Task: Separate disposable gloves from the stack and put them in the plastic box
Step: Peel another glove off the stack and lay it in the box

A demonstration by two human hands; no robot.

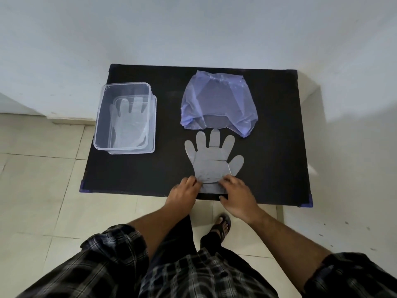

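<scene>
Clear glove stack (211, 157) on black table (279, 147), both hands' fingers (193, 182) curled — pinching its cuff edge

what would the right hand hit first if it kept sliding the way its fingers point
The right hand points up-left across the glove stack; beyond that, probably the left hand.

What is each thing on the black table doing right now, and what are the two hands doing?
Clear plastic box: open, no lid on, at least one glove lying inside.
Flat stack of clear disposable gloves: spread flat, fingers pointing away from the person.
Crumpled purple plastic bag: lying beyond the stack.
Left hand: fingertips at the stack's cuff.
Right hand: fingertips at the cuff too.
</scene>
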